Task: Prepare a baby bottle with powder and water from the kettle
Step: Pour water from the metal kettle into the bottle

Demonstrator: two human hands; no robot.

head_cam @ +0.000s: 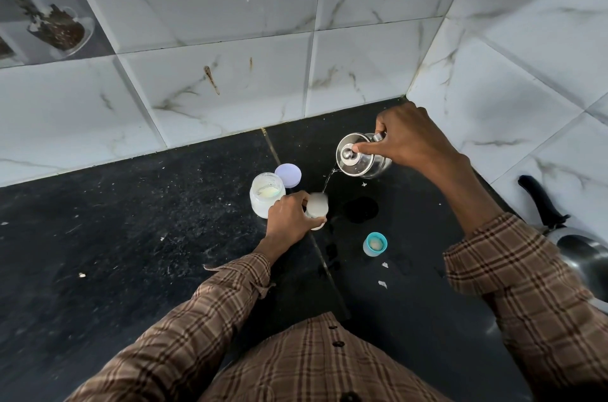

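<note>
My right hand [408, 138] grips a small steel kettle [358, 159], tilted to the left, with a finger pressed on its lid knob. A thin stream of water [329, 179] falls from its spout into the open baby bottle [317, 205]. My left hand [289, 217] is wrapped around that bottle, which stands on the black counter [131, 237]. Just left of it an open jar of white powder [266, 194] stands, with its lilac lid [288, 175] lying behind it. The bottle's teal cap with the teat [375, 243] stands to the right on the counter.
A wet patch [360, 209] darkens the counter beside the bottle. A larger steel kettle with a black handle [572, 243] sits at the right edge. Marble-tiled walls [230, 72] meet in a corner behind the small kettle. A jar on a shelf [59, 28] shows at upper left.
</note>
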